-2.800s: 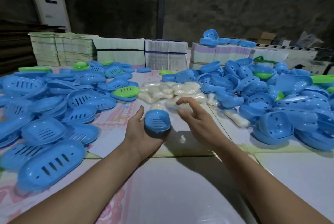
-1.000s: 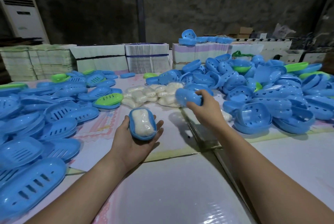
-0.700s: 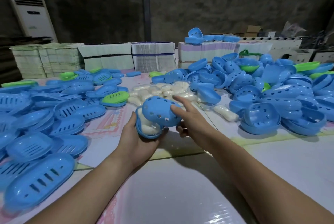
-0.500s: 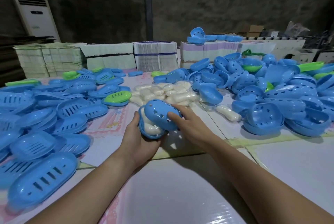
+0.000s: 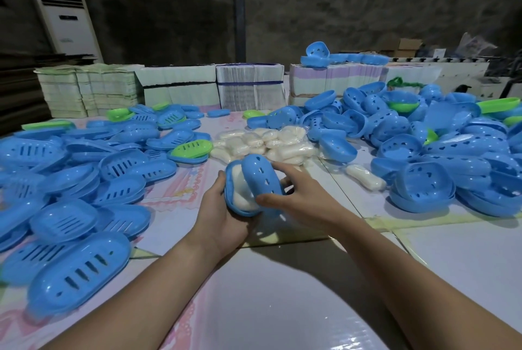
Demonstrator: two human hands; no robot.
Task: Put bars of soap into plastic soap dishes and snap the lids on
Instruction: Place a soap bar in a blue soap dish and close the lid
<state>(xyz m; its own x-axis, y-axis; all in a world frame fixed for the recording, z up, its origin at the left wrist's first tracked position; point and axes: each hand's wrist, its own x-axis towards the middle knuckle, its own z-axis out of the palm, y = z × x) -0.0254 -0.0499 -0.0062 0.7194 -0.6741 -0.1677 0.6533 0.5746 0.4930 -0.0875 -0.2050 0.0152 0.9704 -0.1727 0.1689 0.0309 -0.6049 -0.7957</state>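
my left hand [image 5: 223, 222] cups the soap dish [image 5: 236, 203], right hand [image 5: 299, 200] grips the tilted lid [image 5: 261, 180]; it seems misaligned and may pinch the soap [image 5: 243, 194]

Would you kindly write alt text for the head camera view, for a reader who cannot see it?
A left hand cradles a blue soap dish holding a white soap bar, while the right hand tilts a perforated blue lid over it, not yet closed. Piles of blue dishes, lids and wrapped soap bars cover the table.

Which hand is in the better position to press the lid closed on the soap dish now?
Right hand: it already holds the lid over the dish, which the left hand cradles.
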